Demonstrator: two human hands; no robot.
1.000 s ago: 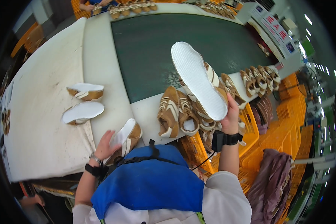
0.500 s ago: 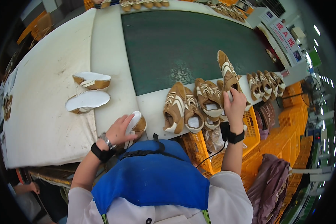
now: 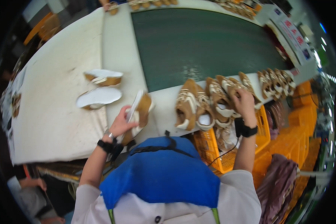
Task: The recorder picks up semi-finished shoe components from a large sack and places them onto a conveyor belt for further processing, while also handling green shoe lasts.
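Observation:
My left hand [image 3: 123, 124] is closed round a tan-and-white sneaker [image 3: 142, 110], tipped on its side just in front of my blue apron. Its white sole faces left. At the right, my right hand [image 3: 244, 103] has its fingers curled at the heel of another sneaker [image 3: 227, 83], which rests in the row of laced sneakers along the bench edge. Nearer the middle stands a pair of tan sneakers [image 3: 186, 104], toes pointing away. On the left cloth lie two more sneakers on their sides, a far one [image 3: 104, 77] and a near one [image 3: 99, 98], white soles showing.
A green belt [image 3: 209, 44] runs beyond the white ledge [image 3: 164, 98]. Several sneakers [image 3: 274, 85] stand farther right. Below the ledge is a yellow crate [image 3: 222, 160] with wrapping inside, beside more crates. Another person's hand [image 3: 39, 183] shows at the lower left.
My right hand has lowered its raised sneaker into the row. My left hand has lifted and tilted its sneaker higher. The whole view has shifted slightly.

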